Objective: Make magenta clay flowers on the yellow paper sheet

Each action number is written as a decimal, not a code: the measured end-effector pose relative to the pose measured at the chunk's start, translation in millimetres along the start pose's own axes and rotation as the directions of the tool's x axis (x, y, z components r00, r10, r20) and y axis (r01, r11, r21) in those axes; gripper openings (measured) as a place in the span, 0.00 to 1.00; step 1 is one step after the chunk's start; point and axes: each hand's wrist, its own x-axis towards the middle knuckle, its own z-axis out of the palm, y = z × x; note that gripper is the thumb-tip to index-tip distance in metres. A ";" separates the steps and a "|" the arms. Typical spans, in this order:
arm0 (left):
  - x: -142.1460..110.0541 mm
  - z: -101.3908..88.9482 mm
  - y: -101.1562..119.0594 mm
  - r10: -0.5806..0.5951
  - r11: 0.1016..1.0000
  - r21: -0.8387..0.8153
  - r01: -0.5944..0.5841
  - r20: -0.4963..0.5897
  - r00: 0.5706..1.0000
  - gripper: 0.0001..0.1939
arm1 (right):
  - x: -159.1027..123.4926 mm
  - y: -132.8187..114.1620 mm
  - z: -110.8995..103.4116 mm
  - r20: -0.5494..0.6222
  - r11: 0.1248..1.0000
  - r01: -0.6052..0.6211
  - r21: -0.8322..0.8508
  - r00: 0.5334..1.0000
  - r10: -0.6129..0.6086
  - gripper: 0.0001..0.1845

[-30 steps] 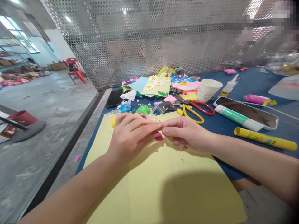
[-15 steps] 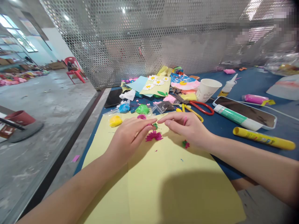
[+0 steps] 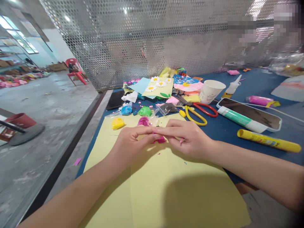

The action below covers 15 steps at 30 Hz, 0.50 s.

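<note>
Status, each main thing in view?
Left bare hand, touching right.
Right bare hand, touching left.
Magenta petalled piece, partly covered.
Pale-yellow paper sheet, spread flat.
White paper cup, upright.
Red-handled scissors, lying down.
Pale-edged phone, screen dark.
Yellow cylindrical tube, on its side.

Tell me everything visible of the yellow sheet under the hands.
The yellow sheet is pale, plain and paper-like, with a faint crease and a large shadow at near right. It lies on the blue tabletop, its near edge running out of view. A yellow lump, a magenta scrap and a blue scrap lie on it. The left hand and right hand are over it; contact is unclear.
</note>
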 end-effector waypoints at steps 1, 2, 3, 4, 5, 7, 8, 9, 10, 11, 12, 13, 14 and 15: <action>0.1 -0.6 1.4 -0.045 0.997 -0.067 0.045 0.011 0.999 0.07 | -0.8 0.2 -0.3 0.016 1.000 0.007 -0.028 1.000 -0.006 0.26; 0.4 -1.2 2.3 -0.070 0.990 -0.120 0.072 0.020 0.997 0.07 | -1.4 0.2 -0.8 0.030 0.999 0.008 -0.051 1.000 -0.006 0.27; 0.8 -1.9 2.6 -0.080 0.984 -0.155 0.083 0.027 0.996 0.08 | -1.7 -0.1 -1.5 0.039 0.998 0.004 -0.068 0.999 -0.002 0.27; 1.4 -2.5 2.3 -0.081 0.982 -0.170 0.084 0.030 0.996 0.10 | -1.8 -0.5 -2.5 0.046 0.997 0.001 -0.076 0.999 0.003 0.27; 2.0 -3.1 1.6 -0.078 0.982 -0.168 0.080 0.019 0.997 0.12 | -1.6 -1.1 -3.8 0.051 0.998 -0.003 -0.070 0.999 0.006 0.26; 2.8 -4.0 -0.9 -0.082 0.988 -0.134 0.078 -0.018 0.997 0.14 | -0.5 -2.2 -7.7 0.036 1.000 -0.019 -0.018 0.999 0.020 0.22; 3.0 -4.4 -2.4 -0.082 0.990 -0.115 0.077 -0.039 0.996 0.12 | 0.3 -2.8 -10.2 0.003 0.999 -0.027 0.018 1.000 0.027 0.20; 3.1 -4.6 -3.9 -0.079 0.992 -0.103 0.073 -0.053 0.995 0.10 | 1.1 -3.2 -13.1 -0.043 0.998 -0.039 0.051 0.998 0.041 0.19; 3.0 -4.6 -5.5 -0.072 0.993 -0.100 0.066 -0.061 0.996 0.09 | 1.9 -3.5 -16.2 -0.101 0.995 -0.055 0.080 0.993 0.063 0.20; 2.9 -4.5 -6.9 -0.061 0.993 -0.104 0.055 -0.058 0.996 0.09 | 2.6 -3.5 -19.2 -0.156 0.992 -0.075 0.105 0.984 0.091 0.22; 2.8 -4.2 -8.2 -0.047 0.993 -0.110 0.041 -0.050 0.998 0.09 | 3.2 -3.4 -22.0 -0.197 0.986 -0.100 0.131 0.972 0.124 0.26; 2.8 -3.9 -9.4 -0.028 0.994 -0.110 0.024 -0.039 0.999 0.08 | 3.6 -3.1 -24.4 -0.218 0.978 -0.134 0.159 0.962 0.167 0.30; 2.9 -3.7 -10.6 -0.008 0.995 -0.097 0.005 -0.029 1.000 0.07 | 3.8 -2.6 -26.3 -0.215 0.966 -0.177 0.191 0.952 0.217 0.33; 3.1 -3.7 -11.8 0.014 0.998 -0.065 -0.015 -0.022 1.000 0.07 | 4.0 -1.9 -27.6 -0.207 0.949 -0.222 0.225 0.941 0.269 0.36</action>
